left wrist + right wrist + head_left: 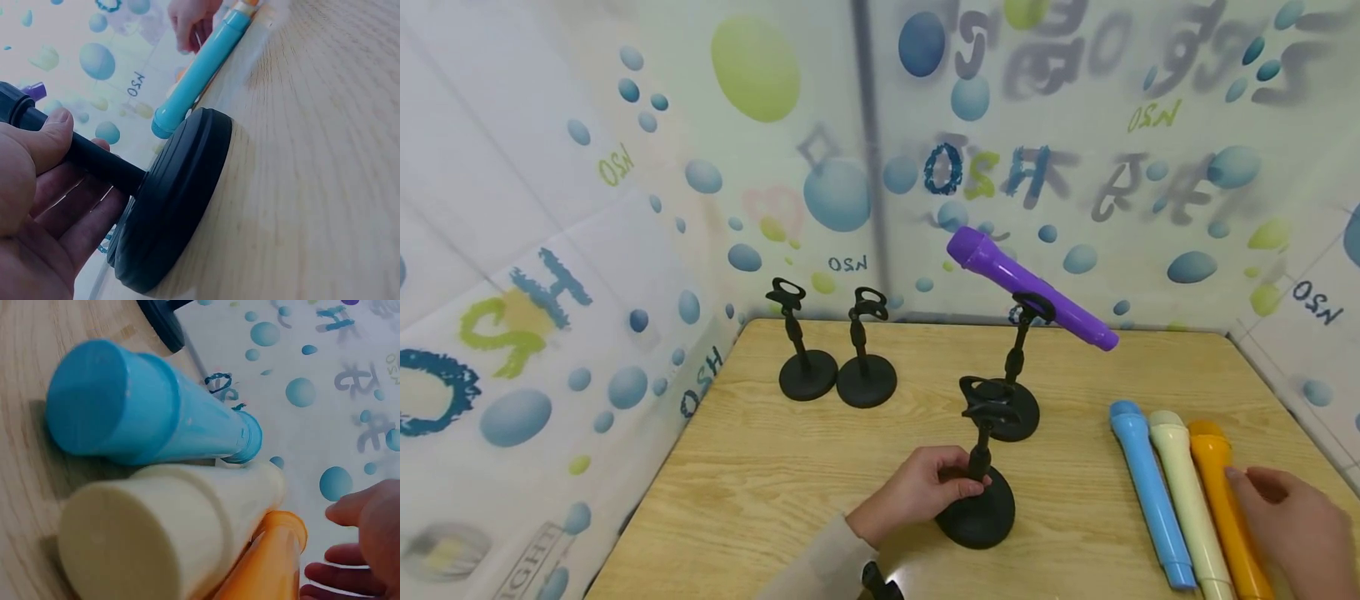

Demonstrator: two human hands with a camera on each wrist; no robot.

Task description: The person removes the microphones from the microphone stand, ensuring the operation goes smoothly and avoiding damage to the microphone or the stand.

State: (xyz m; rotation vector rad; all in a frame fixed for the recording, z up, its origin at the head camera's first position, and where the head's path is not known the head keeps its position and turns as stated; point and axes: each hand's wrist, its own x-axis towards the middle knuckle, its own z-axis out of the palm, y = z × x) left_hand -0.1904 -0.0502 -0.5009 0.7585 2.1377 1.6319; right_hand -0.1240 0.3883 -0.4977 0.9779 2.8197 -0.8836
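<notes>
Held stand upright, orange microphone, head away

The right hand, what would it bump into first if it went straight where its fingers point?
The right hand would probably meet the orange microphone first; it looks very close, though any gap is hard to judge.

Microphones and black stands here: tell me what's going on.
A person's left hand grips the nearest black stand, while their right hand is beside the orange microphone. The cream microphone and the blue microphone lie alongside that one on the table. The purple microphone rests in another stand, and two more stands at the back left hold nothing.
</notes>
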